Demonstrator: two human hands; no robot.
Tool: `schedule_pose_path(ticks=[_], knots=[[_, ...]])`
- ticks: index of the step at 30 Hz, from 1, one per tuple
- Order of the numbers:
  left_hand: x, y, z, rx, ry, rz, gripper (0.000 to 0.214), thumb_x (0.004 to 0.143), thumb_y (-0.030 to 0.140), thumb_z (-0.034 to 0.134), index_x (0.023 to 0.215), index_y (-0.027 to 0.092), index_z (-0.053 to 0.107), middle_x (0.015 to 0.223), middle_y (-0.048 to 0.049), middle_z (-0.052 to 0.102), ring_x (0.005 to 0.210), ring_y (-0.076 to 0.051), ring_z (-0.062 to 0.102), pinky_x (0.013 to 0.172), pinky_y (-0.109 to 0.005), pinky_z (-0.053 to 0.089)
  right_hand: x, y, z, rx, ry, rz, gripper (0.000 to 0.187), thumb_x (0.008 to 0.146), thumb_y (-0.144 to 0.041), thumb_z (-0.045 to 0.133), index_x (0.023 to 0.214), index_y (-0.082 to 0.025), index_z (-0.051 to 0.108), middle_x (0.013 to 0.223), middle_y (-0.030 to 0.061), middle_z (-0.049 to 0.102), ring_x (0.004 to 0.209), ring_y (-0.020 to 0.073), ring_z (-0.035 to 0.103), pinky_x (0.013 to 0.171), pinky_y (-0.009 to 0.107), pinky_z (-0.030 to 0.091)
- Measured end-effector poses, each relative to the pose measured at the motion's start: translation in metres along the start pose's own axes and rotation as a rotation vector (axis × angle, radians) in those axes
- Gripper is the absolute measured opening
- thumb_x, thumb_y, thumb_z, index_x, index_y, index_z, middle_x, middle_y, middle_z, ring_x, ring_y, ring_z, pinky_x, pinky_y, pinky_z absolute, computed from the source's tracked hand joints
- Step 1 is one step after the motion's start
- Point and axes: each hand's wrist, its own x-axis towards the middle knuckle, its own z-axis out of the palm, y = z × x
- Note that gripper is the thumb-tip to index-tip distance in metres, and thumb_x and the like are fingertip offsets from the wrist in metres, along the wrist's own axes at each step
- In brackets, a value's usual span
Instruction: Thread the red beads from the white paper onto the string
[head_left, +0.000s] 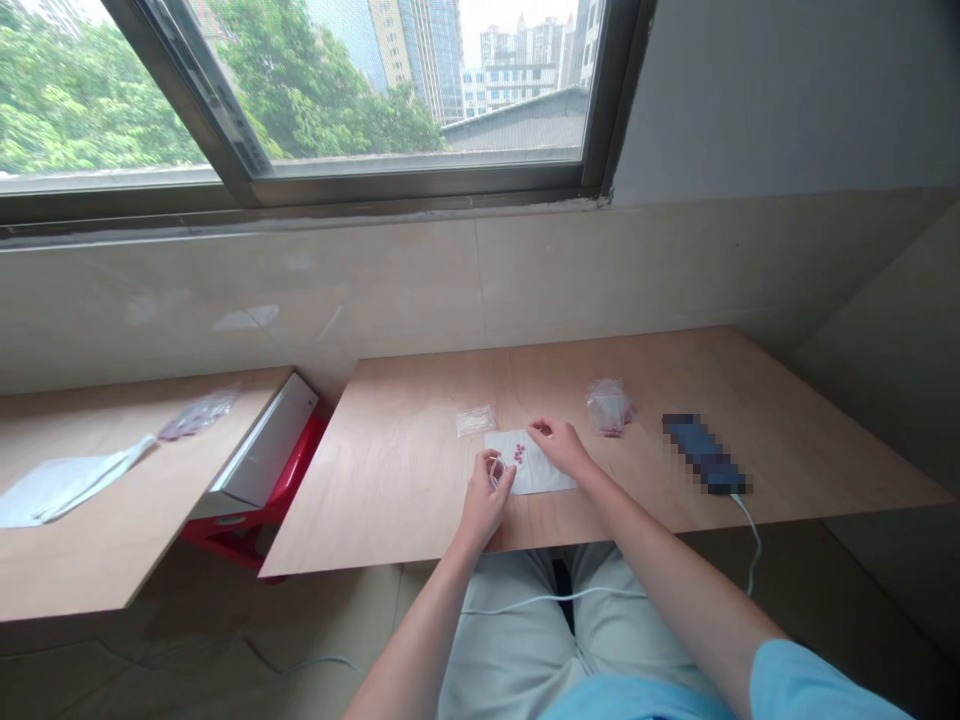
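Note:
A white sheet (pixel 547 480), paper or cloth, lies near the table's front edge with several small red beads (pixel 519 454) on its left part. My left hand (pixel 486 492) is at the sheet's left edge, its fingers curled round a thin white loop that looks like cord (pixel 495 470). Over the sheet's upper right part, my right hand (pixel 561 447) is closed in a pinch. Whatever is between its fingertips is too small to make out. Just beyond my left hand lies a small clear bag (pixel 475 421) with pale contents.
Clear bags with red pieces (pixel 609 408) lie at the back right. A blurred dark phone (pixel 705 455) is at the right, its white cable (pixel 756 550) hanging off the edge. A second table (pixel 82 560) at the left holds white sheets (pixel 67 485); a red stool (pixel 296 470) stands in the gap.

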Motion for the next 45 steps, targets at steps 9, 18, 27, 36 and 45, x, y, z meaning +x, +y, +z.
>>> schedule_pose_path(ticks=[9, 18, 27, 36, 45], knots=[[-0.001, -0.005, 0.001, -0.013, 0.009, -0.023, 0.034, 0.094, 0.047, 0.057, 0.116, 0.022, 0.049, 0.092, -0.0021, 0.060, 0.083, -0.017, 0.058, 0.077, -0.029, 0.044, -0.027, -0.035, -0.002, 0.014, -0.145, -0.138, 0.016, 0.088, -0.028, 0.060, 0.092, -0.018, 0.072, 0.088, 0.0054, 0.074, 0.082, 0.0183, 0.068, 0.073, 0.026, 0.050], [0.000, -0.006, 0.001, -0.027, 0.018, -0.021, 0.033, 0.093, 0.047, 0.058, 0.113, 0.021, 0.052, 0.099, -0.0047, 0.062, 0.091, -0.018, 0.061, 0.084, -0.031, 0.045, -0.008, 0.012, 0.001, -0.415, -0.150, -0.146, 0.016, 0.086, -0.016, 0.064, 0.099, -0.017, 0.074, 0.100, 0.0088, 0.069, 0.093, 0.0192, 0.064, 0.088, 0.028, 0.048], [0.001, -0.007, 0.000, -0.001, 0.005, -0.017, 0.030, 0.094, 0.046, 0.058, 0.107, 0.020, 0.053, 0.092, -0.0031, 0.060, 0.085, -0.017, 0.058, 0.080, -0.030, 0.044, -0.004, 0.002, 0.005, -0.215, -0.083, -0.057, 0.012, 0.087, -0.023, 0.060, 0.084, -0.017, 0.069, 0.088, 0.0056, 0.068, 0.082, 0.0176, 0.063, 0.077, 0.027, 0.048], [0.000, -0.001, 0.001, -0.062, 0.008, -0.018, 0.031, 0.093, 0.047, 0.059, 0.108, 0.020, 0.055, 0.097, -0.0048, 0.062, 0.087, -0.018, 0.060, 0.081, -0.030, 0.046, -0.029, -0.040, 0.000, 0.027, -0.180, -0.148, 0.020, 0.090, -0.032, 0.056, 0.089, -0.019, 0.071, 0.089, 0.0053, 0.072, 0.078, 0.0174, 0.066, 0.070, 0.025, 0.049], [0.010, 0.012, -0.017, -0.313, -0.008, -0.175, 0.040, 0.089, 0.052, 0.061, 0.104, 0.016, 0.067, 0.099, -0.0115, 0.072, 0.097, -0.024, 0.067, 0.085, -0.034, 0.050, -0.007, 0.014, 0.001, -0.308, -0.143, -0.162, 0.026, 0.088, -0.009, 0.055, 0.104, -0.018, 0.073, 0.108, 0.0089, 0.069, 0.096, 0.0187, 0.065, 0.090, 0.029, 0.048]])
